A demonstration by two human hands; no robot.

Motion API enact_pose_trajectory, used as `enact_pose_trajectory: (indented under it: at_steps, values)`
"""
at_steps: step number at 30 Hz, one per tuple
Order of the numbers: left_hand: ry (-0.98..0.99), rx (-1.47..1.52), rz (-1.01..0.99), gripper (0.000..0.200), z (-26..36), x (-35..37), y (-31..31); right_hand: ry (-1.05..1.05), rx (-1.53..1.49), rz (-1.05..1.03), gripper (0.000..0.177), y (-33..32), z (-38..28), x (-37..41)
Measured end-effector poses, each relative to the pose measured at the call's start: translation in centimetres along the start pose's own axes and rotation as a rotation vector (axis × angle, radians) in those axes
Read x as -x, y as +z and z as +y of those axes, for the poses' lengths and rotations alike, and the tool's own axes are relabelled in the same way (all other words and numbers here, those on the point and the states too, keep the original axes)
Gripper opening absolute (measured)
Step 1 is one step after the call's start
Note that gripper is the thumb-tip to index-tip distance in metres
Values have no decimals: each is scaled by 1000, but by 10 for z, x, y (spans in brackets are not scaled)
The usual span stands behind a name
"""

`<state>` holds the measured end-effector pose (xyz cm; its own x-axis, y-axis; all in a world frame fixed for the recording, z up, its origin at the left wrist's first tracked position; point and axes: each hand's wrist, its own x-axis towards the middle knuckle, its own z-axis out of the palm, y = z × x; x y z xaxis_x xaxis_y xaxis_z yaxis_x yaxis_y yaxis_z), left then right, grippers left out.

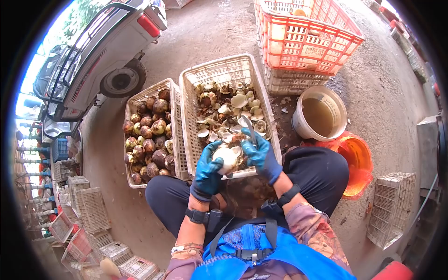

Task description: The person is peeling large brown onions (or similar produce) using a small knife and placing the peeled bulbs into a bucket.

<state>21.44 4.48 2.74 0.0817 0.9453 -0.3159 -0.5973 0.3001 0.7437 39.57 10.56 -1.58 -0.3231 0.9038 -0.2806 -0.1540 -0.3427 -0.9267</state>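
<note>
My left hand (pixel 208 170), in a blue-green glove, is wrapped round a peeled white bulb-like vegetable (pixel 226 159). Gripped in my gloved right hand (pixel 262 157) is a knife (pixel 250 128), its blade pointing up and away from me. Both hands are close together over the near end of a pale plastic crate (pixel 186 116). Inside that crate lie cut peelings (pixel 239 101), white on the inner side and brown-green outside. To its left, a narrower crate (pixel 129 175) holds many unpeeled brown and greenish round vegetables (pixel 148 144).
A bucket of murky liquid (pixel 300 122) stands on the right, beside an orange container (pixel 357 156). Beyond it rises a stack of red and pale crates (pixel 303 51). A parked vehicle (pixel 112 46) is at upper left. More crates (pixel 93 210) line the lower left; another crate (pixel 389 210) lies right.
</note>
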Motion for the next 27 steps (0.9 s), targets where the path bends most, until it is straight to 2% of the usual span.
enact_pose_trajectory:
  at_steps: [2, 3, 6, 10, 13, 16, 17, 20, 22, 23, 24, 26, 27]
  values:
    - [-5, 66, -2, 55, -3, -2, -12, 77, -183, -177, 33, -5, -19, 7]
    - [-8, 101, -6, 49, -5, -3, -14, 174, -127, -289, 34, -5, -31, 12]
    - [-51, 139, 15, 40, -11, -4, -15, -2, 38, -321, 34, 5, -23, 13]
    - [-61, 118, 31, 40, -14, -4, -16, 50, 210, -277, 29, 5, -9, 9]
    - [-84, 4, 24, 39, -13, -5, -16, -101, 237, -260, 27, 4, 13, 1]
    - [-82, 87, -52, 42, -10, 0, 0, -6, 284, -186, 25, 1, 19, -7]
    - [-71, 145, -56, 43, -9, -2, 3, -42, 266, -147, 31, -1, 31, -12]
    - [-56, 310, -20, 45, -10, 0, -1, -37, 600, 172, 39, -5, 16, -6]
    - [-87, 398, 32, 46, -16, -3, -11, 20, 452, 171, 42, -10, 15, -4]
    - [-76, 403, 133, 46, -19, -4, -15, -48, 333, 130, 39, -6, 22, -5]
    - [-82, 429, 121, 46, -20, -6, -19, -113, 214, 89, 37, -1, 26, -5]
    - [-96, 483, 104, 46, -23, -8, -30, 46, -11, -50, 35, 11, -4, 8]
    - [-101, 477, 0, 47, -19, -6, -28, 127, -125, -117, 34, 16, -18, 14]
